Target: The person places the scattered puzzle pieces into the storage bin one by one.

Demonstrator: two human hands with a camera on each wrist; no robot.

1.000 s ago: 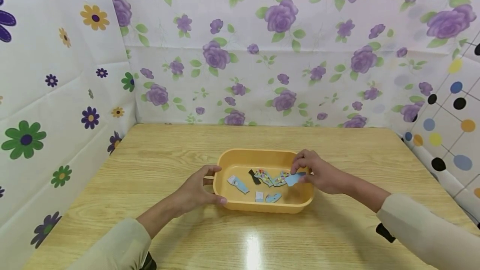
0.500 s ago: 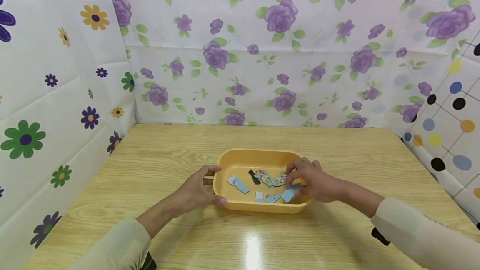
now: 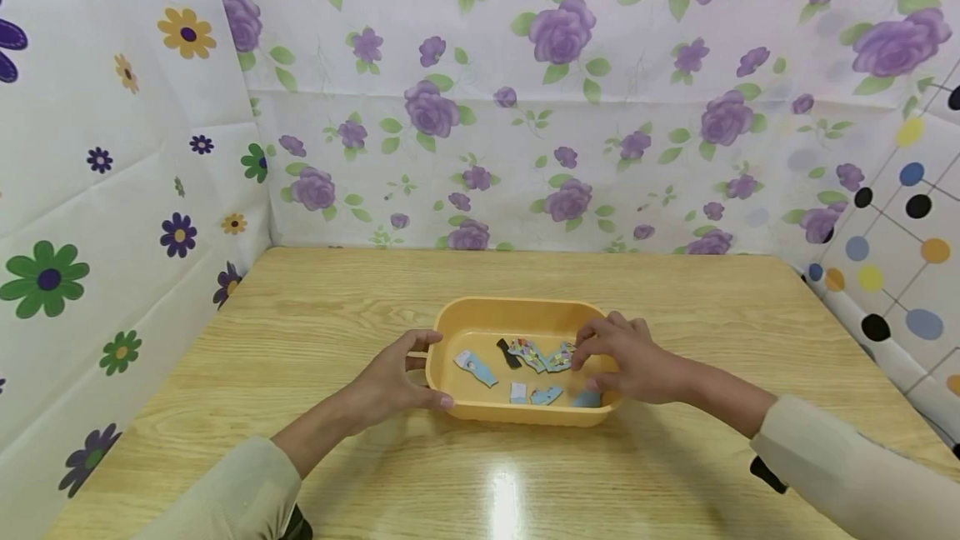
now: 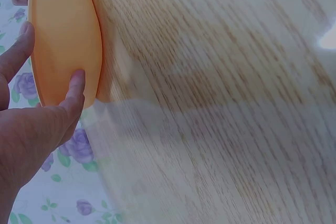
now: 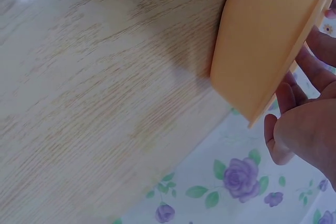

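A yellow plastic tray [image 3: 517, 413] holds several flat cut-out puzzle-like pieces. My left hand [image 3: 393, 375] grips its left end, thumb at the front corner and fingers at the back of the rim. In the left wrist view a finger presses the tray's outer wall [image 4: 65, 35]. Over the right end, my right hand [image 3: 633, 363] reaches in with bent fingers spread apart. Below its thumb lies a plain light-blue piece [image 3: 588, 399], partly hidden. Its fingertips are right beside a multicoloured piece [image 3: 559, 357]. The right wrist view hides the fingertips behind the tray's rim.
Also in the tray are a long blue piece with a figure [image 3: 476, 368], a black piece [image 3: 507, 353], another multicoloured piece [image 3: 528, 354], a small pale piece [image 3: 518, 392] and a small blue one [image 3: 546, 396]. A wooden table [image 3: 352, 298] bears the tray; flowered sheets [image 3: 495, 173] stand around it.
My right hand has brought the light-blue piece forward and down and let it go in the tray's front right corner. The left hand has stayed on the tray.
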